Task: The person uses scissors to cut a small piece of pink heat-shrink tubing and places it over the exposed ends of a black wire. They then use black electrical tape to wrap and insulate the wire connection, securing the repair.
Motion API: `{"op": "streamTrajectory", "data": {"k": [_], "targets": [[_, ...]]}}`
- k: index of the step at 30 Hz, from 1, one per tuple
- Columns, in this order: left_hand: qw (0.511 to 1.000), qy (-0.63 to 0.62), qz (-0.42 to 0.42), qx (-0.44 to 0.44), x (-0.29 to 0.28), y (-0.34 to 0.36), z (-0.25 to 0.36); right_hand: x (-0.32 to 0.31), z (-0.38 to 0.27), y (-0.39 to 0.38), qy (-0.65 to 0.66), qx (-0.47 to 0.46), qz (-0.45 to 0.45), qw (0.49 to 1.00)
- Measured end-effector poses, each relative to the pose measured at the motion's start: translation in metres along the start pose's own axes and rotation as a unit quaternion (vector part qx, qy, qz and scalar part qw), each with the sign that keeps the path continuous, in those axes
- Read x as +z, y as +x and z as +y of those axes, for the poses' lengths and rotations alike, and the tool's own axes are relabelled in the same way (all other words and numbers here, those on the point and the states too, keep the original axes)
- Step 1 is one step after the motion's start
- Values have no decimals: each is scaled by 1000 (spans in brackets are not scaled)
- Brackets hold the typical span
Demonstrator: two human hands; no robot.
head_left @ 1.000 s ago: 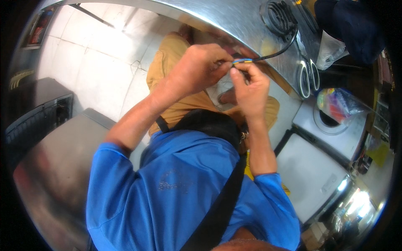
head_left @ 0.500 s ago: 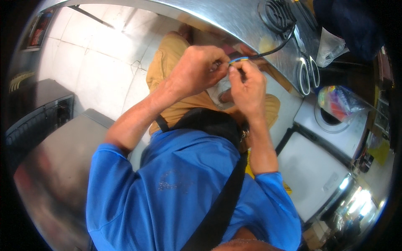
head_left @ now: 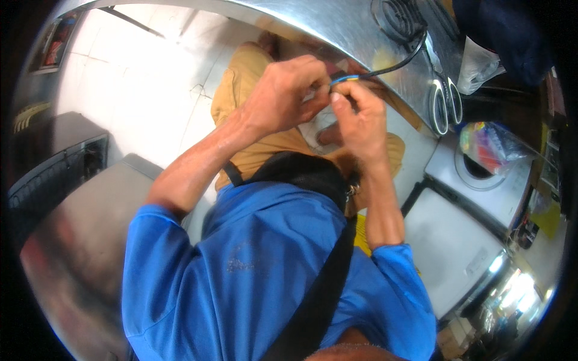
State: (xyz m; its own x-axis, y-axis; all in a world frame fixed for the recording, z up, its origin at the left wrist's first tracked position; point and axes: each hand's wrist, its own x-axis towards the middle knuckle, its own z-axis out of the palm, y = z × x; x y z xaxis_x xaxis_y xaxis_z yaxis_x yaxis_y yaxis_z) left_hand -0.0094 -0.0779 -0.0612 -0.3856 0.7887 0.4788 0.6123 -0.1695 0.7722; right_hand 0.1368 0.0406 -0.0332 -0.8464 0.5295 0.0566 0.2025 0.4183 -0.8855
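Note:
Between my two hands runs the end of a black power cable, where blue and yellow wires come out of the black sheath. My left hand pinches the wire ends, its fingertips almost meeting those of the other hand. My right hand is closed with thumb and forefinger on the wires just below the sheath's end. The tips themselves are hidden by my fingers. From there the cable bends up to a coiled black bundle on the metal table.
Scissors with white-and-black handles lie at the table's right edge, beside a clear plastic bag. White appliances stand to my right, one with a colourful plastic package on it. A grey appliance stands at my left.
Both hands have risen very slightly while keeping their pinch. A little more of the blue and yellow wires shows above my right fingers.

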Motion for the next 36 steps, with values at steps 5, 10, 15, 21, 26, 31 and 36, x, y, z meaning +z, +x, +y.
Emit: {"op": "streamTrajectory", "data": {"k": [5, 10, 15, 21, 26, 31, 36], "targets": [[995, -23, -37, -93, -5, -2, 6, 1, 6, -7, 77, 93, -10, 993], [975, -171, 19, -138, -3, -9, 14, -6, 4, -12, 96, 114, -24, 989], [977, -138, 45, -159, -6, -9, 19, -5, -5, -23, 118, 88, -1, 989], [962, -149, 88, -212, -8, -11, 21, -19, -36, -29, -61, -50, 25, 997], [968, -120, 98, -195, -11, -10, 25, -32, -70, -17, -103, -122, -63, 985], [987, -23, 101, -125, -28, -10, 39, -42, -84, 40, -202, -316, -140, 916], [986, -27, 121, -110, -31, -14, 46, -32, -84, 63, -157, -154, -198, 955]]}}
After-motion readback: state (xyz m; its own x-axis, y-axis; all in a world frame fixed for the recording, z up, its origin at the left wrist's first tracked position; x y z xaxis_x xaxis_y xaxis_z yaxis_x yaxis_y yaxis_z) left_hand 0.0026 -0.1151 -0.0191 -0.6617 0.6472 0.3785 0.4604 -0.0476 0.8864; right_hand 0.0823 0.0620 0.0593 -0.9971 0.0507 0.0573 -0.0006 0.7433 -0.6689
